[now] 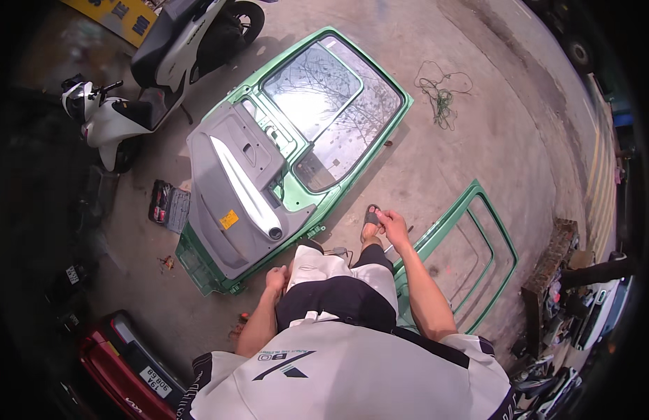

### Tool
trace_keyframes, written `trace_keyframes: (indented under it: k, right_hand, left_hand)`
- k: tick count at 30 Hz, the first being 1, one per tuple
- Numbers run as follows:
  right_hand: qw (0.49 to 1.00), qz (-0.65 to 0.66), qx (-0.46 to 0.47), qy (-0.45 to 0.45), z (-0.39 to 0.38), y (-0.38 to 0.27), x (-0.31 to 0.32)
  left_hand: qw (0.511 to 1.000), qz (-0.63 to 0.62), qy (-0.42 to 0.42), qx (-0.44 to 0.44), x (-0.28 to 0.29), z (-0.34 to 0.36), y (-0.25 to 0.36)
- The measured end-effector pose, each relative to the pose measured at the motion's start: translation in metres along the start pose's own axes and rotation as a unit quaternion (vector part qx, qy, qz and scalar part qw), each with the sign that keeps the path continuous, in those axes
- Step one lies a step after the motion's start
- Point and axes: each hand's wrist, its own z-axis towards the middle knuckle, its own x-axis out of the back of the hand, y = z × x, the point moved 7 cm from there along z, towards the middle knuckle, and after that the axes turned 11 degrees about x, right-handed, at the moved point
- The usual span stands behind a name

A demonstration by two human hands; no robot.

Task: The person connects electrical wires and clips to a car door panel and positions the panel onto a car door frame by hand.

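A green vehicle door (330,189) lies on the concrete in front of me, with a window (317,105) and a grey inner panel (223,189) bearing a silver strip (247,185). My left hand (277,278) hangs closed beside my white-and-black shorts, near the door's lower edge; its fingertips are hidden. My right hand (391,225) is raised above my sandalled foot (370,215), fingers curled together; whatever it may hold is too small to make out. To the right lies a second green frame (503,246), partly behind my body and right arm.
Scooters (156,105) stand upper left. An open tool case (170,206) sits beside the door. A tangled green cord (443,98) lies upper right. A red car's rear (111,364) is lower left. Assorted items (562,280) crowd the right side, near a roadway (569,91).
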Motion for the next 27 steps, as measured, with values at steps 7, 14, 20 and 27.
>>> trace_keyframes:
  k: [7, 14, 20, 27]
  right_hand:
    - [0.989, -0.093, -0.115, -0.021, 0.041, 0.035, 0.136]
    - [0.988, -0.102, -0.085, -0.082, 0.137, 0.003, 0.103]
    - [0.951, -0.205, -0.081, -0.216, 0.243, -0.001, 0.026]
    - [0.829, -0.326, 0.096, -0.444, 0.392, 0.060, -0.114]
  left_hand:
    - [0.980, 0.085, -0.053, -0.173, -0.158, -0.128, 0.161]
    - [0.979, -0.084, -0.162, -0.093, -0.201, -0.048, 0.254]
    - [0.980, -0.135, -0.143, -0.009, -0.238, 0.052, 0.255]
    - [0.857, -0.498, -0.120, -0.063, -0.251, 0.218, 0.299]
